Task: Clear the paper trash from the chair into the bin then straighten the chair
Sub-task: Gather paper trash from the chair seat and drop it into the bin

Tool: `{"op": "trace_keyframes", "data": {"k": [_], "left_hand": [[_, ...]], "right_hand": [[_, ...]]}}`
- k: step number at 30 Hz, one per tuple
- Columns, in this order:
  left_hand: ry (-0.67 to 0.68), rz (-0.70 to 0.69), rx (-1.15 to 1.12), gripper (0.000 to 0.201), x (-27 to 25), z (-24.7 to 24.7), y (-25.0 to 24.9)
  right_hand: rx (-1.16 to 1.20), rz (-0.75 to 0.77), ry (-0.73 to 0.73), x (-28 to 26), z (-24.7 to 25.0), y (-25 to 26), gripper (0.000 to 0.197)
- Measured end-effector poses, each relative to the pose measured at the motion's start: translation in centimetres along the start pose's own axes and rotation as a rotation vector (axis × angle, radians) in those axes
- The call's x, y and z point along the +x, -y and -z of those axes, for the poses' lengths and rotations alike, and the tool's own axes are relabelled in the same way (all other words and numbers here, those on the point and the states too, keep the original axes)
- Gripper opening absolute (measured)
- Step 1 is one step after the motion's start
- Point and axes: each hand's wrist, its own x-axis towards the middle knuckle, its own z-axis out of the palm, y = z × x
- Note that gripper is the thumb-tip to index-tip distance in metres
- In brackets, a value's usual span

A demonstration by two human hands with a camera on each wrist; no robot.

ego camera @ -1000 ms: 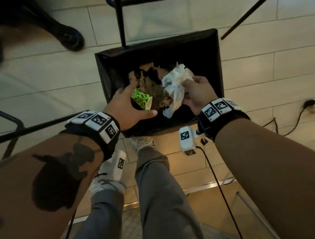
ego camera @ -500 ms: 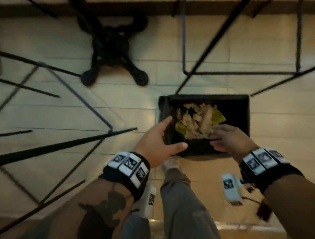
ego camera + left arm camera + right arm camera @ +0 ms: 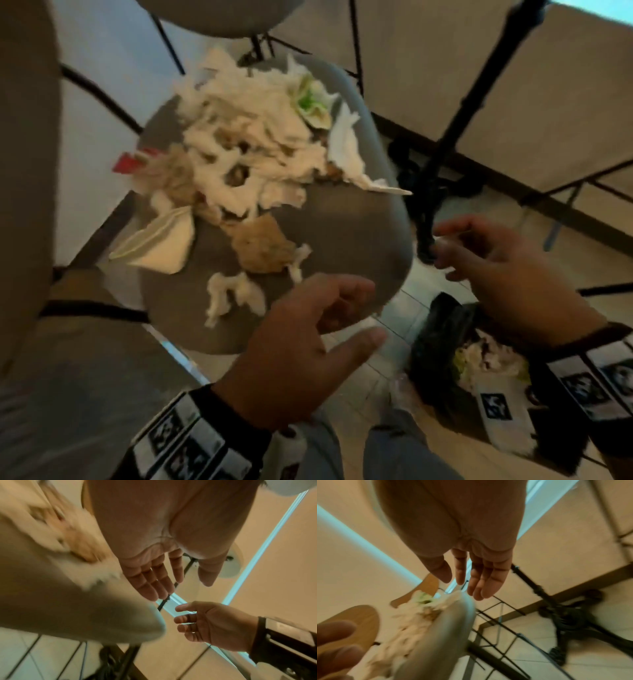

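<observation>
A grey chair seat (image 3: 342,233) carries a heap of crumpled white and brown paper trash (image 3: 250,150), with a folded napkin (image 3: 161,240) at its left edge and small scraps (image 3: 233,294) near the front. My left hand (image 3: 346,322) hovers over the seat's front corner, fingers spread and empty; the left wrist view shows its bare palm (image 3: 154,574). My right hand (image 3: 459,250) hangs empty beyond the seat's right edge, fingers loosely curved (image 3: 479,577). The black bin (image 3: 435,356), with paper inside, stands on the floor at lower right, below my right wrist.
A black table pedestal (image 3: 442,164) stands right of the chair. Another grey seat (image 3: 219,17) lies behind it, with thin black chair legs around. A tan chair back (image 3: 24,137) fills the left edge. My grey-trousered legs (image 3: 394,452) are at the bottom.
Both hands released their paper and cup into the bin and left it. My view swung from the bin to the chair seat, where both empty hands now hover.
</observation>
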Motion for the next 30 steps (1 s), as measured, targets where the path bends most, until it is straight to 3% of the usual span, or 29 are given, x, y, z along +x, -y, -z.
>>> {"op": "trace_keyframes", "data": {"k": [6, 9, 12, 15, 20, 23, 27, 30], "left_hand": [[-0.306, -0.099, 0.141, 0.039, -4.3, 7.5, 2.6], [-0.441, -0.034, 0.324, 0.062, -4.5, 9.3, 4.8], [-0.53, 0.113, 0.402, 0.089, -3.9, 10.4, 6.3], [-0.575, 0.183, 0.471, 0.107, -2.6, 11.2, 6.9], [-0.594, 0.277, 0.489, 0.104, 0.1, 12.1, 7.5], [-0.564, 0.406, 0.418, 0.088, 1.3, 13.0, 8.4], [-0.578, 0.403, 0.474, 0.06, 1.8, 12.7, 8.7], [-0.606, 0.388, 0.451, 0.047, 1.9, 11.9, 8.3]], "right_hand": [[-0.258, 0.271, 0.055, 0.6, -6.3, 9.4, 0.024], [-0.453, 0.337, 0.184, 0.4, -9.6, 11.2, 0.063], [-0.723, 0.288, 0.362, -0.2, -13.0, 11.7, 0.102], [-0.896, 0.399, 0.341, -0.4, -15.4, 11.1, 0.114], [-0.956, 0.496, 0.202, -0.6, -18.6, 10.0, 0.108], [-1.001, 0.51, 0.125, -0.4, -20.4, 9.4, 0.081], [-0.878, 0.555, 0.092, 0.6, -20.4, 8.9, 0.036], [-0.806, 0.614, 0.131, 1.6, -19.2, 8.8, 0.026]]}}
